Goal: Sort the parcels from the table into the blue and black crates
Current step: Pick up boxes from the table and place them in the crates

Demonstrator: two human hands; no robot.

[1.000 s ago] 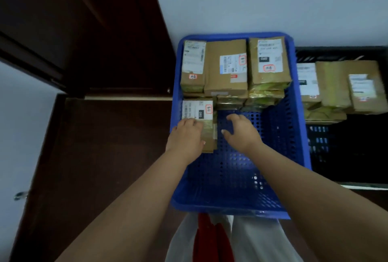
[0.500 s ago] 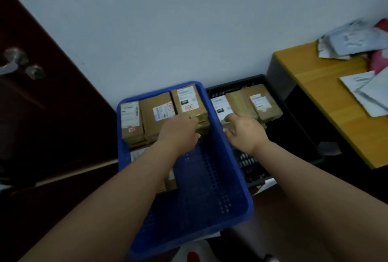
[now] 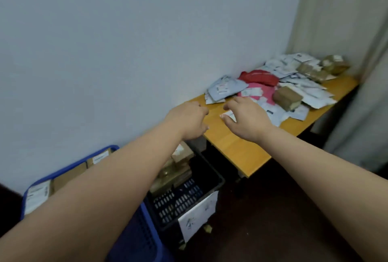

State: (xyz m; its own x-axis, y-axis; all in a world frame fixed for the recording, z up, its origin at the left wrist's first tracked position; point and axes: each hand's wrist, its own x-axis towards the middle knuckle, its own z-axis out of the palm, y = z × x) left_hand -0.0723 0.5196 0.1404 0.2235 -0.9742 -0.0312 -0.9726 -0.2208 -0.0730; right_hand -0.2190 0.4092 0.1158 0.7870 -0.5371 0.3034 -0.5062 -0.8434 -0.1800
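Both hands were empty, reaching over the orange wooden table [image 3: 237,146] for the next pick. The left hand [image 3: 189,119] hung loosely curled; the right hand [image 3: 245,119] spread open above a flat white mailer [image 3: 229,115]. The brown cardboard parcel [image 3: 287,97] lay just beyond its fingers. Behind and below sat the blue plastic crate [image 3: 69,170] and black plastic crate [image 3: 210,179]. Next, probably, a grasp.

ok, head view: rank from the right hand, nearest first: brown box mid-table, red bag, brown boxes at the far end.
From the right hand:
1. Brown box, mid-table, right of the hand.
2. Red bag, beyond the hand, by the wall.
3. Far brown boxes, at the table's far end.
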